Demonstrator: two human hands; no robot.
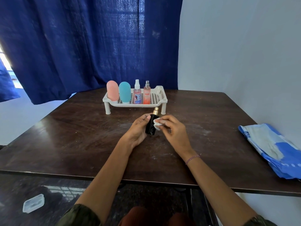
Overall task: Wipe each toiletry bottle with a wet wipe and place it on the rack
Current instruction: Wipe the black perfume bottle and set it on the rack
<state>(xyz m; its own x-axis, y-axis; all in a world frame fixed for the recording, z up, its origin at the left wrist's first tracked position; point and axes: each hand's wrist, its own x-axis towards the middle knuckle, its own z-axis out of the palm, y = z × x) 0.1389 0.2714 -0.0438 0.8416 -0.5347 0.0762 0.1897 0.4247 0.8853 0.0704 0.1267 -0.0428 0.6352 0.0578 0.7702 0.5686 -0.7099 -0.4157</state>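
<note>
Both hands meet just in front of the rack (160, 93), above the table (81, 128). The left hand (138, 129) curls round a black bottle (150, 128) with a gold top, which tilts toward the rack's right leg. The right hand (174, 129) pinches a crumpled white wipe (156, 124) against the bottle's right side. On the rack stand four bottles in a row, from its left end: a pink bottle (112, 90), a teal bottle (124, 92), a white-capped spray bottle (137, 93) and an orange spray bottle (146, 95). Well to the right of the rack, at the table's edge, lies a blue packet (273, 149).
</note>
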